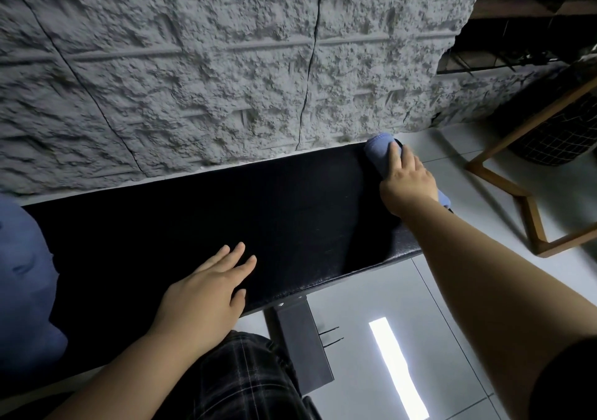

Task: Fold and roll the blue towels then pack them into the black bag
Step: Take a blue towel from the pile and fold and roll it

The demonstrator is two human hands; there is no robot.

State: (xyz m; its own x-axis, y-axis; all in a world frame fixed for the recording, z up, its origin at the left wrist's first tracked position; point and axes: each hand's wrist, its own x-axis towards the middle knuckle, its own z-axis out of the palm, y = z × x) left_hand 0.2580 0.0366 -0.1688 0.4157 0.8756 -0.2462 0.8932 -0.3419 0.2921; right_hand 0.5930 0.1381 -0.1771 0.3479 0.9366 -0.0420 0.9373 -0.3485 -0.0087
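Note:
A rolled blue towel [378, 147] lies at the far right end of a black padded bench [226, 213]. My right hand [407, 180] lies over the roll with its fingers curved around it, hiding the roll's middle; a blue end shows past my wrist. Flat on the bench near its front edge rests my left hand [206, 290], fingers straight and holding nothing. More blue cloth [22, 277] sits at the bench's left end, partly cut off by the frame. The black bag cannot be made out.
A rough grey stone-pattern wall [210, 64] runs right behind the bench. A wooden-framed stand with a black grid basket [555, 135] stands on the pale tiled floor to the right. The bench's black leg [300, 342] drops beside my checked trousers.

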